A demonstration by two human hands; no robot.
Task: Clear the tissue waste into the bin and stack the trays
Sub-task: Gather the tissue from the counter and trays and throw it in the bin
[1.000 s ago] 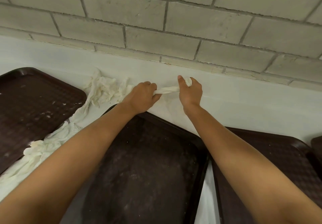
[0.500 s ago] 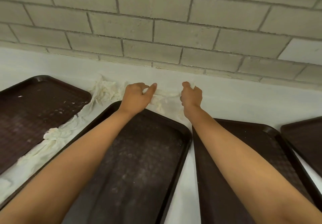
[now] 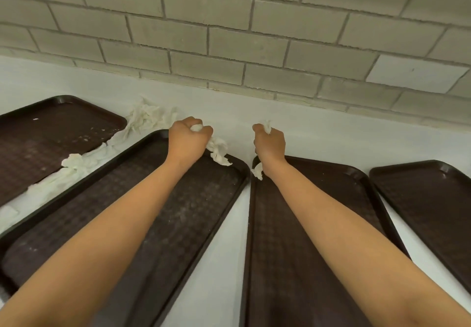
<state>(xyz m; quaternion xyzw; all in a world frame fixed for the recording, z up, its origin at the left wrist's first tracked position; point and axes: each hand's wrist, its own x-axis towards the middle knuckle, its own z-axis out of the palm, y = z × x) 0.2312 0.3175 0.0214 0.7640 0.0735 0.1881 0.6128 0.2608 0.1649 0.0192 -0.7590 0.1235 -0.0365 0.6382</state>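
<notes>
- At mid-frame, left grip (image 3: 189, 140) clutches a tissue wad (image 3: 218, 151) over the centre tray (image 3: 219, 195).
- Beside it, right grip (image 3: 269, 143) clenches tissue scraps (image 3: 258, 173).
- Loose tissue (image 3: 147, 119) litters the bench (image 3: 331, 143), upper left.

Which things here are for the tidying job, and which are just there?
For the job: tissue wad in left hand, tissue scrap in right hand, loose tissue strip, far-left tray, middle-left tray, middle-right tray, far-right tray.
Just there: brick wall, white counter.
</notes>
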